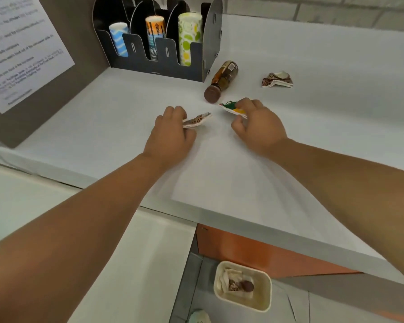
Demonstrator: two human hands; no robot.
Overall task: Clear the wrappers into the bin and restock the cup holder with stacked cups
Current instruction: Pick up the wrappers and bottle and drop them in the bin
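- A flattened, leopard-print paper wrapper (197, 119) is pinched in the curled fingers of the left hand (173, 131), low over the white tabletop (313, 127).
- A crumpled green, white and yellow wrapper (231, 107) is gripped at its edge by the bent fingers and thumb of the right hand (257, 124), just beside the left hand's wrapper but apart from it.
- A small brown glass bottle with a brown cap (222, 81) is seen lying on its side just beyond the right hand, its cap pointed toward the person.
- A third wrapper, crushed leopard-print paper with a white inside (277, 79), is left on the tabletop to the right of the bottle, well apart from both hands.
- A black slotted cup holder (210, 43) is set at the back of the tabletop; three stacks are held in it: blue-and-white wavy cups (119, 38) on the left, orange-and-teal patterned cups (155, 33) in the middle, green-and-yellow dotted cups (189, 36) on the right.
- A cream rectangular bin (266, 297) is placed on the floor below the tabletop's front edge, with scraps of paper and a dark round object inside.
- A printed white notice (21, 47) is fixed to the grey panel at left; its text is too blurred to read.
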